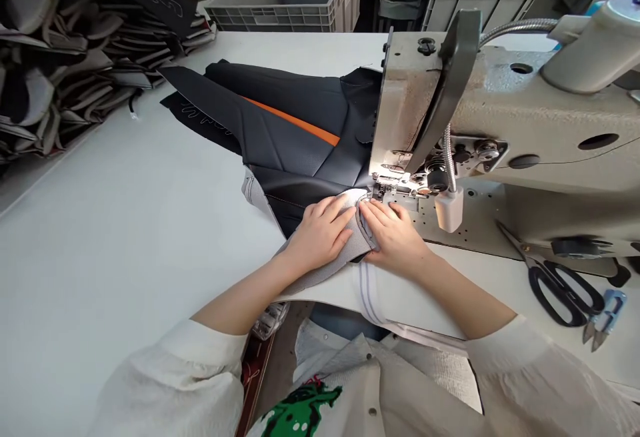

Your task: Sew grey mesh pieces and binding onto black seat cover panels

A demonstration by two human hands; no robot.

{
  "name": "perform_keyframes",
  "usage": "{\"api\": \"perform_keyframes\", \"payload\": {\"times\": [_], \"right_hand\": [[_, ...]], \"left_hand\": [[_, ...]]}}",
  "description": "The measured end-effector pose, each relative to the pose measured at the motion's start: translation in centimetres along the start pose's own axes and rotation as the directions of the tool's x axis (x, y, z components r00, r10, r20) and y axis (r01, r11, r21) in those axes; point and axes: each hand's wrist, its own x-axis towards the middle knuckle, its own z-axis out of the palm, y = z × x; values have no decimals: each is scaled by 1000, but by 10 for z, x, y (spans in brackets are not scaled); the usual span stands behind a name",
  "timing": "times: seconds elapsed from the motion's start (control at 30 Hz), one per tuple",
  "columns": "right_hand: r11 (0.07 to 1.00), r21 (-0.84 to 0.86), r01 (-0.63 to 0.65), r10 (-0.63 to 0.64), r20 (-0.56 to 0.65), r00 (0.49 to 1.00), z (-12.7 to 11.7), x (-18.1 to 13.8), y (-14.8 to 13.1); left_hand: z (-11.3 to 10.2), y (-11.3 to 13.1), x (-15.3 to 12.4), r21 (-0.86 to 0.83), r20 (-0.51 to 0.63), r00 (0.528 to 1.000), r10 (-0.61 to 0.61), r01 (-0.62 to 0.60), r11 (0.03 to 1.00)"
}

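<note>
A black leather-like cover piece [290, 137] with pale grey backing and an orange strip [295, 120] lies on the white table, one end under the sewing machine's presser foot [381, 190]. On the turned-up grey backing [345, 250], my left hand [320, 233] lies flat, fingers stretched and slightly spread. Close in front of the presser foot, my right hand [397, 237] grips the edge of the piece, fingers together on top. Its thumb is hidden. White thread is stitched along part of the black material at the far left end.
The sewing machine [530, 110] fills the right side, with a small lamp [449, 210] hanging near the needle. Black-handled scissors [555, 283] and blue thread snips [605, 317] lie at right. Stacked cut pieces [75, 57] stand at left; grey crates [280, 13] are behind. A person sits beyond.
</note>
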Motion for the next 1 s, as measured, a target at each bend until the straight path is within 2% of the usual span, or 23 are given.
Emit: {"api": "perform_keyframes", "payload": {"times": [0.17, 0.37, 0.63, 0.87, 1.0], "right_hand": [[1000, -4, 7, -7, -36, 999, 1, -2, -4], [995, -67, -75, 61, -190, 980, -9, -11, 1], [995, -95, -41, 29, -124, 992, -5, -1, -10], [987, -110, -116, 90, -217, 972, -6, -4, -8], [993, -100, -67, 47, -191, 980, -4, -6, -7]], "left_hand": [[-1, -1, 2, -20, 14, 1000, -2, 3, 1000], [-3, -2, 6, -7, 16, 1000, -12, 12, 1000], [1, -2, 3, 11, -52, 999, -4, 4, 1000], [2, -5, 4, 3, -64, 998, -5, 5, 1000], [-2, -6, 5, -7, -43, 999, 4, -4, 1000]]}}
